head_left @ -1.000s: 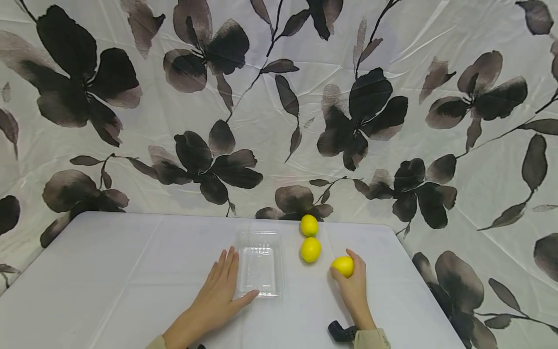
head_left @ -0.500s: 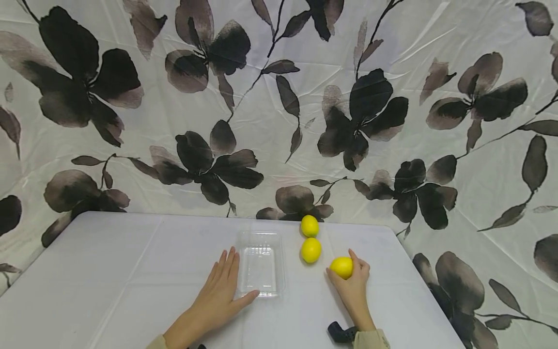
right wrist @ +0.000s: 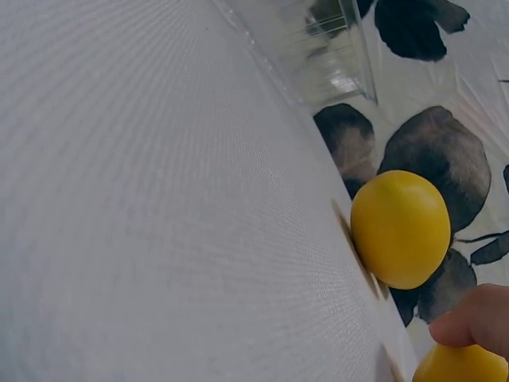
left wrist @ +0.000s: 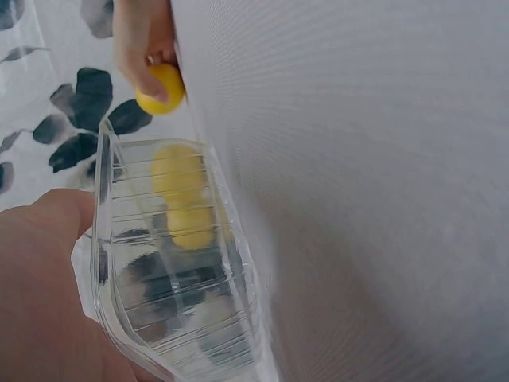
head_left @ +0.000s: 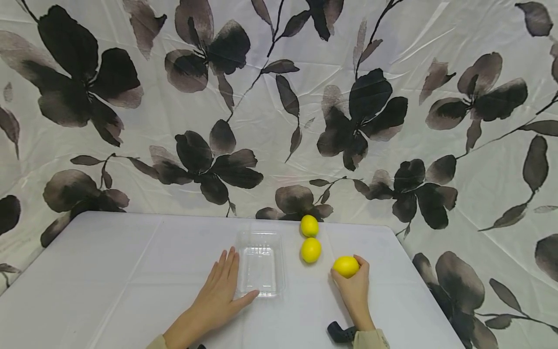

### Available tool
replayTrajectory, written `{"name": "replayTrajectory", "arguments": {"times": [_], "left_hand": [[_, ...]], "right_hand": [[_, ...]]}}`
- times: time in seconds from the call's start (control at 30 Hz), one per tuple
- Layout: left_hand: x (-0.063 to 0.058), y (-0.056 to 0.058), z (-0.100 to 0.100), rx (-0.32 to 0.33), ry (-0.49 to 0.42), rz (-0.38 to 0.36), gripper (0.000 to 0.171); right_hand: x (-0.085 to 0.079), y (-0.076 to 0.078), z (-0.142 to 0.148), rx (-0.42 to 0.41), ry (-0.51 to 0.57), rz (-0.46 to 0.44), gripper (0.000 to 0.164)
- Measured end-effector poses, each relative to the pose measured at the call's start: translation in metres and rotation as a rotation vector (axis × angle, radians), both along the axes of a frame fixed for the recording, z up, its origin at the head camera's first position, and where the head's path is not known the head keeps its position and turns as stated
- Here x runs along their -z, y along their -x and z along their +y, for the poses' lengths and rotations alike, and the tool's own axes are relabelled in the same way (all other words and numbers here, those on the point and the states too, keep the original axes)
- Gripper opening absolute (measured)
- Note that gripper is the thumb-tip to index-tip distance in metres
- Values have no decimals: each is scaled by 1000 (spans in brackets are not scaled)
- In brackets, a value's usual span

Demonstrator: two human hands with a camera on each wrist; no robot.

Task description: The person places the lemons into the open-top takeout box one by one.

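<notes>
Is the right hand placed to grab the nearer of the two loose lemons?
Probably not yet: the right hand is pinching the rightmost lemon. Once freed, it should reach the nearer loose lemon; nothing visible stands between.

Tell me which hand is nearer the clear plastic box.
Left. The left hand lies along the left side of the box, thumb at its near edge; the right hand is apart from it, off to the right, holding a lemon.

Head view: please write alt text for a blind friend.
A right hand grips an oval yellow lemon at a white table while the left hand touches a clear, rectangular plastic container; two more yellow lemons sit near the table's far edge.
</notes>
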State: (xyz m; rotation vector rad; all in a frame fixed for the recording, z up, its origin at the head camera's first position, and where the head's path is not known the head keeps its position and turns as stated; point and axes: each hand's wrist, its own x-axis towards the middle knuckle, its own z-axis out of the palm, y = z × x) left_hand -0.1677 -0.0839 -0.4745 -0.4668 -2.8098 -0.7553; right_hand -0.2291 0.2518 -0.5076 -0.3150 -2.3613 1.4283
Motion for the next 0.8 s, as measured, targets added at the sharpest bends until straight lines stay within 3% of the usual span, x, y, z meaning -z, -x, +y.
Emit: {"name": "replayTrajectory", "arguments": {"times": [0.3, 0.53, 0.8], "left_hand": [[1, 1, 0, -1, 2, -4, 104], [2, -1, -1, -2, -1, 3, 103], [3, -1, -1, -1, -17, 23, 102]], "right_hand": [[2, 0, 1, -7, -60, 44, 74], [6, 1, 1, 15, -42, 37, 76], [-6, 1, -1, -1, -2, 22, 77]]}}
